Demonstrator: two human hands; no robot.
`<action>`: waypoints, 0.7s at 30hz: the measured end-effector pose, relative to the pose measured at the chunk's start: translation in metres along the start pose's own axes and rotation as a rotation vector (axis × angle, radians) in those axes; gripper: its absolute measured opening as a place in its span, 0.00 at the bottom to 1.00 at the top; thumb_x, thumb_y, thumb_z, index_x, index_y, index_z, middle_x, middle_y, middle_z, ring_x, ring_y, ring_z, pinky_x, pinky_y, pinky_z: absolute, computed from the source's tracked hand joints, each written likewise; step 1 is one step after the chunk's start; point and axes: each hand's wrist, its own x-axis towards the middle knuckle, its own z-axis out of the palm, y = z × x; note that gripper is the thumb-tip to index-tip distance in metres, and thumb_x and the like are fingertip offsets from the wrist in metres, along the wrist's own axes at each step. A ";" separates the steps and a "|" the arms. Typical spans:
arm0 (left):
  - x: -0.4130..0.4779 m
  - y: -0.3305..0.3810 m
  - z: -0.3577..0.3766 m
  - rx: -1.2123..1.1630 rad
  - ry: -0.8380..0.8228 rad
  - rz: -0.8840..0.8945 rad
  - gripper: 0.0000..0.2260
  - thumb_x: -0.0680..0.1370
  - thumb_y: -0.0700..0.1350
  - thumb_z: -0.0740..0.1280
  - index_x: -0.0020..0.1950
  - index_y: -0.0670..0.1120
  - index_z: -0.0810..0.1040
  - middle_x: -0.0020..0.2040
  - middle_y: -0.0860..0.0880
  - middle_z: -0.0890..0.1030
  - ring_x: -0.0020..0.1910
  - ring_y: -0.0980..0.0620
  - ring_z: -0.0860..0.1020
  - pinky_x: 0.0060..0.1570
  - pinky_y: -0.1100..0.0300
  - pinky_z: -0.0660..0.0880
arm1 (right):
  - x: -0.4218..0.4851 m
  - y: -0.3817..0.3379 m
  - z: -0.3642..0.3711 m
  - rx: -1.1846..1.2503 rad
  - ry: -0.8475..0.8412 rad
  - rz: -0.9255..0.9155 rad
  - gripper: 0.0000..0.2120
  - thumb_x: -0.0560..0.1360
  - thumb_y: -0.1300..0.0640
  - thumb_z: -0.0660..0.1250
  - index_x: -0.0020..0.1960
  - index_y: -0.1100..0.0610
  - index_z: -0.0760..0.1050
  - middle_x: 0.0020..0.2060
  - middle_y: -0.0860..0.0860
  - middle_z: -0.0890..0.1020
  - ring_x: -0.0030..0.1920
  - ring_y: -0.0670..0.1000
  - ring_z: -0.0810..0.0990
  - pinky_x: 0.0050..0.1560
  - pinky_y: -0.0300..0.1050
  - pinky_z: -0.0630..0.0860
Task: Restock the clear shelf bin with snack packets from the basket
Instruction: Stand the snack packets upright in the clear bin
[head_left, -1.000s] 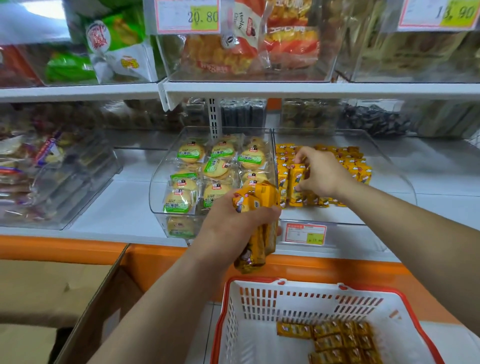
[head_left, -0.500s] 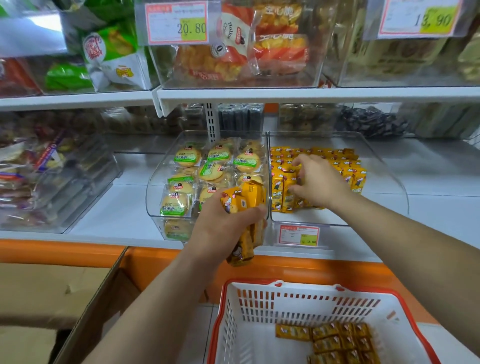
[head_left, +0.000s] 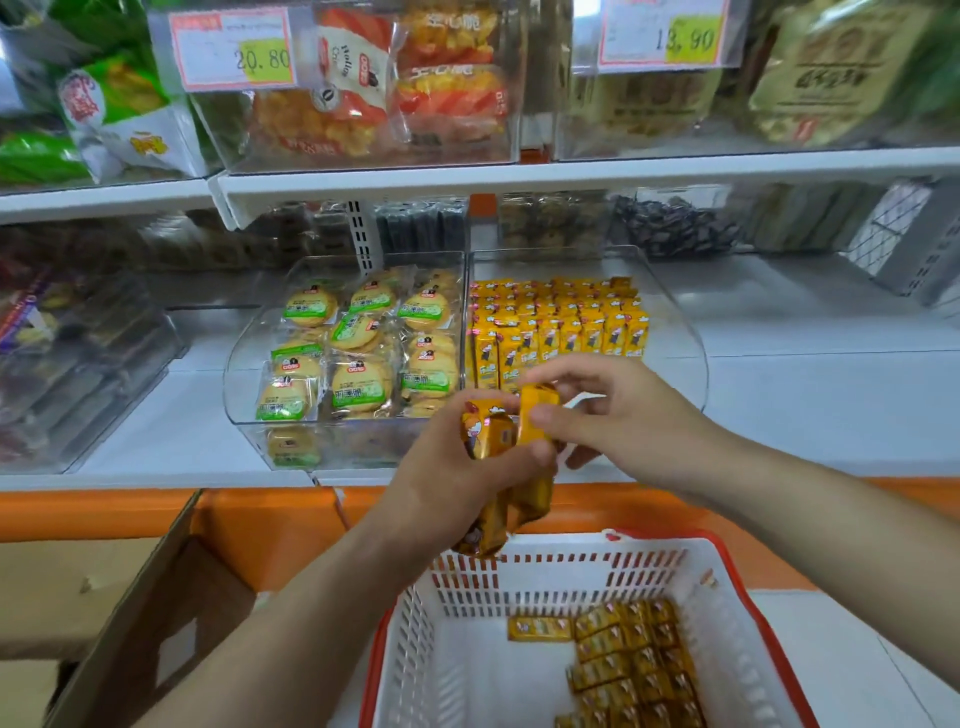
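Head view: your left hand is clenched round a bundle of yellow snack packets. You hold it roughly upright in front of the shelf edge, its lower end hanging just above the back wall of the basket. Your right hand pinches the top of one packet in that bundle between thumb and forefinger, and your other fingers are loosely spread.

Both hands are just in front of the clear shelf bin. Behind them, rows of the same yellow packets stand on end in the bin, packed towards its back and left side.

The basket is white with a red rim and sits below your arms. More yellow packets lie flat on the right part of its floor.

A second clear bin stands directly against the left side of the first and holds round biscuit packs with green labels. An open cardboard box is at your lower left. On the shelf above, price tags read 20.80 and 13.90.
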 end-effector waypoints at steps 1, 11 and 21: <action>0.000 0.000 0.002 -0.016 0.013 -0.015 0.19 0.67 0.56 0.79 0.56 0.58 0.80 0.46 0.51 0.87 0.46 0.50 0.87 0.42 0.59 0.83 | -0.002 0.002 -0.007 0.043 -0.010 0.014 0.11 0.76 0.59 0.71 0.58 0.50 0.81 0.47 0.56 0.80 0.40 0.50 0.82 0.38 0.44 0.81; 0.005 0.002 0.012 -0.099 0.008 -0.120 0.14 0.77 0.44 0.74 0.61 0.50 0.77 0.47 0.45 0.87 0.45 0.43 0.87 0.35 0.59 0.81 | -0.005 0.022 -0.039 0.542 -0.081 0.076 0.14 0.75 0.65 0.69 0.57 0.52 0.79 0.60 0.58 0.82 0.55 0.60 0.84 0.52 0.54 0.81; 0.009 0.000 -0.002 -0.004 0.173 -0.124 0.14 0.74 0.44 0.77 0.57 0.50 0.79 0.41 0.48 0.87 0.39 0.51 0.86 0.31 0.62 0.78 | -0.003 0.019 -0.027 0.024 -0.037 0.117 0.13 0.66 0.50 0.78 0.40 0.56 0.79 0.40 0.60 0.84 0.37 0.53 0.82 0.37 0.44 0.79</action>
